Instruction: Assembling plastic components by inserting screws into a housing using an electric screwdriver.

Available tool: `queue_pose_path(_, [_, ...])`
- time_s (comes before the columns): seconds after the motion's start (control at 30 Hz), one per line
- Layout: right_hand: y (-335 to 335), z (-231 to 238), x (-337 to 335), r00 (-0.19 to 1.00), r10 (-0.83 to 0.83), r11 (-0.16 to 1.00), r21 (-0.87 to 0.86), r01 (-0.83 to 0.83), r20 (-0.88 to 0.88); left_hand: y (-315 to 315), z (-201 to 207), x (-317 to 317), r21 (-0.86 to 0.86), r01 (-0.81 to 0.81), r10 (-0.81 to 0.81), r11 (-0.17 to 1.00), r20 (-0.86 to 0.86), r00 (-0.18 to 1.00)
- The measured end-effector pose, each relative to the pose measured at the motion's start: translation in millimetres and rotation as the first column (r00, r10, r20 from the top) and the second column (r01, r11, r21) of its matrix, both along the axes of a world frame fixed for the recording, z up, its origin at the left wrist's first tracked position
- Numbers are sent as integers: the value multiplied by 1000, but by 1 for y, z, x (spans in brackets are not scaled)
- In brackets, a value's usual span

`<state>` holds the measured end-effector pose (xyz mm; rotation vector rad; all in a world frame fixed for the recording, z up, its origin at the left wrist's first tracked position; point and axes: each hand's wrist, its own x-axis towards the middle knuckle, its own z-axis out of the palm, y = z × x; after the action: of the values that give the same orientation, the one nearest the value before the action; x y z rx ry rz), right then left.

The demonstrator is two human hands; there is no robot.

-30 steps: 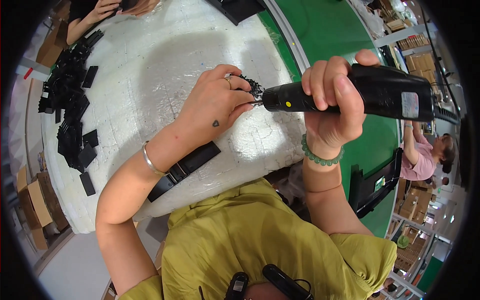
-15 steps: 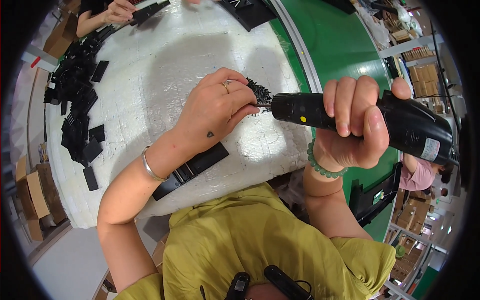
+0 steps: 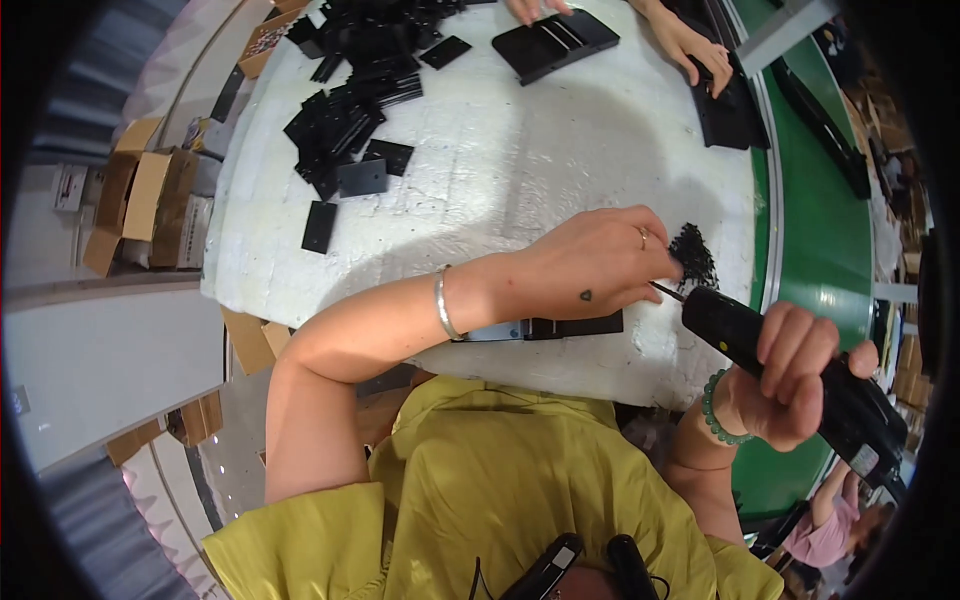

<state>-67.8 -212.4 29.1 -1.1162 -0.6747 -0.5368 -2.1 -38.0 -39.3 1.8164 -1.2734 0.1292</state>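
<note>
My right hand (image 3: pixel 795 380) is wrapped round a black electric screwdriver (image 3: pixel 735 330) with a yellow dot on its body. Its thin bit points left and slightly up. At the tip of that bit, the fingertips of my left hand (image 3: pixel 600 262) come together in a pinch; whatever they hold is hidden or too small to make out. Right beside those fingertips lies a heap of small black screws (image 3: pixel 692 255). Below my left wrist and hand a flat black part (image 3: pixel 585 326) lies near the white table's front edge, partly covered by my forearm.
Black plates and parts (image 3: pixel 345 125) are piled at the far left of the white padded table (image 3: pixel 480 190). Across it, another person's hands touch a black panel (image 3: pixel 555 45) and a second black piece (image 3: pixel 728 110). A green surface (image 3: pixel 825 240) runs along the right; cardboard boxes (image 3: pixel 150 200) stand left.
The view has swung, so the table and heap appear further right. The screwdriver now slants up to the left instead of lying nearly level. My left fingers stay at the bit's tip.
</note>
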Motion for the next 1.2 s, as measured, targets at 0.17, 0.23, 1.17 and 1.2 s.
queue_pose_path(0.17, [-2, -9, 9, 999, -4, 1000, 14, 5, -50, 89, 10, 7, 292, -480, 425, 827, 235, 874])
queue_pose_path(0.23, [-13, -6, 4, 997, -70, 997, 15, 71, -43, 134, 21, 12, 387, -611, 522, 691, 317, 791])
queue_pose_path(1.17, [-15, -1, 0, 964, 28, 999, 37, -19, -265, 62, 6, -70, 329, -507, 589, 797, -237, 773])
queue_pose_path(1.2, [-16, -1, 0, 963, 30, 999, 40, -20, -267, 61, 5, -71, 332, -524, 599, 784, -188, 778])
